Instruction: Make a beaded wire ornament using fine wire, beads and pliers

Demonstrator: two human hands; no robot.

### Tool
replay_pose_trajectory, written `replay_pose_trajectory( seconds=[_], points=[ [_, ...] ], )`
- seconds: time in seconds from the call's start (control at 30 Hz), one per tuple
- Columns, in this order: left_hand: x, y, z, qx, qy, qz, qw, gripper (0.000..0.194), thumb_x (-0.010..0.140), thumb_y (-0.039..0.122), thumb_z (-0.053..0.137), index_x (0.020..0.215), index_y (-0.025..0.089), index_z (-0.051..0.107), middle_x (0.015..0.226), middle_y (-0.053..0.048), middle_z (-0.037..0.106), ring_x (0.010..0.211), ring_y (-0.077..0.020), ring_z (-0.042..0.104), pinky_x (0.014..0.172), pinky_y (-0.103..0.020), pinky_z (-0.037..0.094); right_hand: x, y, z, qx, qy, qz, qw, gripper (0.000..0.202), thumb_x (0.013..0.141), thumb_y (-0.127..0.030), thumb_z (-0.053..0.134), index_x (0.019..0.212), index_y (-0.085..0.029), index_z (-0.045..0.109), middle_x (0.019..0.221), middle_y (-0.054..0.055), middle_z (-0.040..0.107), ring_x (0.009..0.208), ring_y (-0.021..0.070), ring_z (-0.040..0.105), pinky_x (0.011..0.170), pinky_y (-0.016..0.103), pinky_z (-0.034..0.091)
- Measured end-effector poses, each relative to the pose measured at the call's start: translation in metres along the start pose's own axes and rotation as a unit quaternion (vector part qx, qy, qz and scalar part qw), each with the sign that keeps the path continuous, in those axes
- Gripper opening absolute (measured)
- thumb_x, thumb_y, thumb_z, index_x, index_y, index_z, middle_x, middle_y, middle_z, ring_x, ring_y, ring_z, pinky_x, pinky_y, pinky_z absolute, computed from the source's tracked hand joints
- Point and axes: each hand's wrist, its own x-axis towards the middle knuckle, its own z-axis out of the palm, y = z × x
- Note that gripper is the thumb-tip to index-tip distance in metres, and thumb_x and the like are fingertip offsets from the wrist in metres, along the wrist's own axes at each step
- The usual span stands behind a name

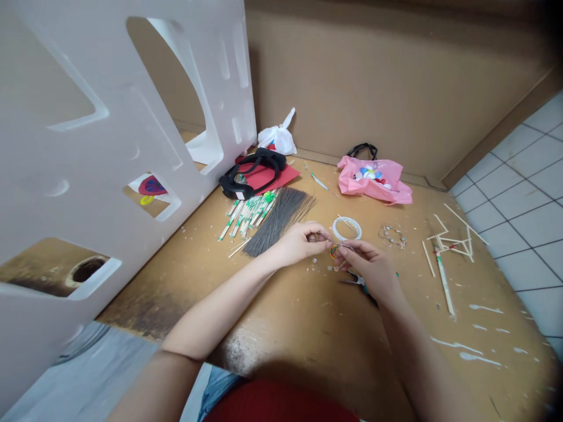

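Observation:
My left hand [300, 241] and my right hand [368, 266] meet over the cardboard work surface [308, 316], fingertips pinched together on a thin wire with small coloured beads [335, 251]. Just beyond the fingers lies a white tape roll [346, 228]. A tool with green handles [357, 281] lies under my right hand, mostly hidden. A bundle of grey wires [281, 220] fans out to the left of my left hand.
Green-and-white paper-wrapped sticks [246, 214], a black headset on red paper [253, 173], a white bag [277, 139], a pink bag [373, 179], a beaded bracelet [393, 237] and loose wooden sticks [446, 249] lie around. A white foam panel [88, 146] stands at left; tiled floor [523, 199] at right.

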Motion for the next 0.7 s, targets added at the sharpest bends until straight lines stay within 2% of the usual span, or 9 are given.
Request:
replay_pose_trajectory(
  seconds=[0.2,0.33,0.5,0.7],
  points=[
    [-0.0001,0.0036,-0.0058,-0.053,-0.037,-0.028,0.998,0.019,0.074,0.031,0.062,0.078,0.013,0.064,0.064,0.002,0.057,0.059,-0.0069,0.046,0.058,-0.021,0.036,-0.0005,-0.0032,-0.0023,0.001,0.009,-0.001,1.000,0.031,0.067,-0.045,0.070,0.082,-0.018,0.065,0.067,0.003,0.069,0.060,0.0155,0.063,0.060,0.029,0.052],
    [-0.0002,0.0056,-0.0091,-0.039,-0.050,-0.031,0.997,0.024,0.079,0.037,0.058,0.076,0.013,0.063,0.068,0.000,0.059,0.063,-0.0082,0.050,0.062,-0.022,0.038,0.0002,-0.0032,-0.0025,-0.003,-0.001,0.004,1.000,0.030,0.067,-0.045,0.070,0.080,-0.019,0.065,0.070,0.003,0.069,0.063,0.0165,0.064,0.061,0.030,0.052],
    [-0.0007,0.0014,-0.0078,-0.033,-0.071,-0.042,0.996,0.033,0.085,0.042,0.048,0.074,0.014,0.059,0.067,0.000,0.057,0.055,-0.0062,0.045,0.056,-0.020,0.037,0.0012,-0.0018,-0.0039,0.004,-0.019,0.006,1.000,0.030,0.066,-0.044,0.071,0.080,-0.018,0.067,0.069,0.003,0.068,0.064,0.0163,0.063,0.061,0.031,0.053],
    [-0.0020,0.0038,-0.0048,0.048,-0.036,-0.006,0.998,0.035,0.088,0.039,0.044,0.067,0.014,0.057,0.062,0.002,0.052,0.054,-0.0065,0.041,0.056,-0.020,0.033,0.0006,-0.0025,-0.0036,0.009,-0.037,0.013,0.999,0.030,0.066,-0.041,0.072,0.085,-0.019,0.068,0.072,0.003,0.069,0.066,0.0154,0.063,0.063,0.030,0.052]
  ],
)
